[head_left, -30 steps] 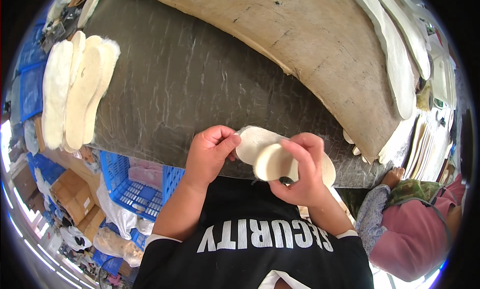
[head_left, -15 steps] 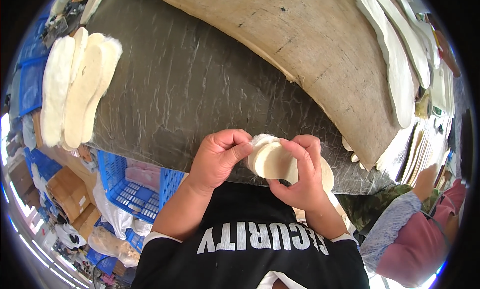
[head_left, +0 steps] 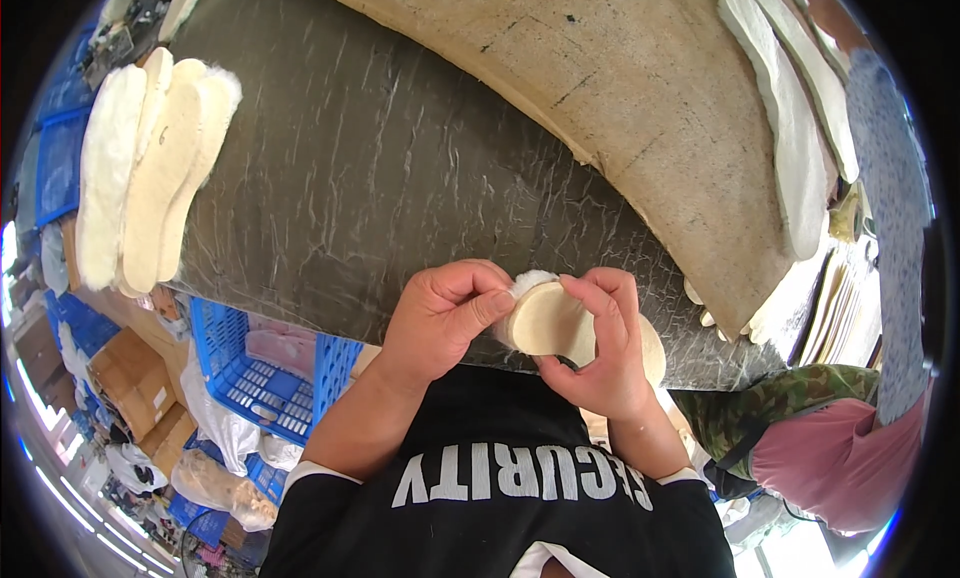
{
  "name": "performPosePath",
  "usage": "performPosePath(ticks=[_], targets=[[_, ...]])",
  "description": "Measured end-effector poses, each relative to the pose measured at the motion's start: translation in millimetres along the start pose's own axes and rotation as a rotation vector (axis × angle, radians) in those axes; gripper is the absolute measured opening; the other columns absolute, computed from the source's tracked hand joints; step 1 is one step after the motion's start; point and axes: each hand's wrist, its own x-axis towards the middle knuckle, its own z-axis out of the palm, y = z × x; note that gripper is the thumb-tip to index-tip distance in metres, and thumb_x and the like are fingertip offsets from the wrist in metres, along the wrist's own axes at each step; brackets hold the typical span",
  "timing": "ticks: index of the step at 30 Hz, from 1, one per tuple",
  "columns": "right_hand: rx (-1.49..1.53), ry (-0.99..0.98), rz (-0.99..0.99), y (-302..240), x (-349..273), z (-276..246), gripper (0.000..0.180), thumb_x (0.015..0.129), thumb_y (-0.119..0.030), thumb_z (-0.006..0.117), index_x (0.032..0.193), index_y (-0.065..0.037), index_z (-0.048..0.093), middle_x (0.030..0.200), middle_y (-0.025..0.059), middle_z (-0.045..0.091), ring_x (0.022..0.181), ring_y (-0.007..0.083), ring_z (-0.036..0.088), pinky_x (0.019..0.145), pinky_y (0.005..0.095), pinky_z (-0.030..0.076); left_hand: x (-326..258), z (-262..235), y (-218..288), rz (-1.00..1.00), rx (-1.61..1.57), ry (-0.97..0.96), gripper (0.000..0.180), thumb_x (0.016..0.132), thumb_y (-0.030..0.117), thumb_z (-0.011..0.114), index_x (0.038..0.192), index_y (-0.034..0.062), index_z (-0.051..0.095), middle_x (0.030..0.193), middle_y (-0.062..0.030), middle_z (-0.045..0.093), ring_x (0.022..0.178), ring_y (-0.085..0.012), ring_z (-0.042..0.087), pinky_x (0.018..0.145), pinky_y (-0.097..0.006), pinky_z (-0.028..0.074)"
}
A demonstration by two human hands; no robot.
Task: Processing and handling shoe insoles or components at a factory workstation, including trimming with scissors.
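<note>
A cream insole [head_left: 548, 318] with white fleece on its underside is held over the table's near edge. My right hand [head_left: 612, 343] grips it from the right, thumb below and fingers above. A further pale sole end [head_left: 653, 353] shows to the right of that hand; whether it is part of the same insole or of another one I cannot tell. At the insole's left end, my left hand [head_left: 442, 318] has thumb and forefinger pinched on the white fleece edge [head_left: 533, 280]. What lies between those fingertips is mostly hidden.
Several fleecy insoles [head_left: 150, 178] lie at the table's left end. A large tan sheet [head_left: 600, 88] covers the far right, with long white insoles [head_left: 775, 108] on it. Below the table at left stands a blue crate [head_left: 260, 378]. A co-worker's patterned sleeve [head_left: 890, 228] is at right.
Around the insole's left end, the layers have shifted slightly and more fleece shows above it. The co-worker at right has reached an arm toward the table's far side.
</note>
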Motion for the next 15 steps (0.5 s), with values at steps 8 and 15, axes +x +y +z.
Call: performPosePath(ticks=[8, 15], targets=[[0.026, -0.014, -0.005, 8, -2, 3, 0.074, 0.057, 0.0, 0.076, 0.126, -0.005, 0.05, 0.112, 0.0151, 0.045, 0.101, 0.0301, 0.049, 0.083, 0.0367, 0.046, -1, 3, 2, 0.05, 0.129, 0.019, 0.013, 0.091, 0.008, 0.062, 0.082, -0.0018, 0.061, 0.084, -0.0057, 0.061, 0.075, -0.0108, 0.053, 0.068, -0.025, 0.043], [0.04, 0.011, -0.026, 16, -3, 13, 0.077, 0.056, 0.002, 0.077, 0.128, -0.007, 0.049, 0.112, 0.0147, 0.045, 0.103, 0.0305, 0.049, 0.084, 0.0366, 0.046, -3, 4, 4, 0.109, 0.265, 0.063, 0.01, 0.09, 0.005, 0.063, 0.082, -0.0014, 0.061, 0.082, -0.0051, 0.061, 0.073, -0.01, 0.055, 0.065, -0.025, 0.044]])
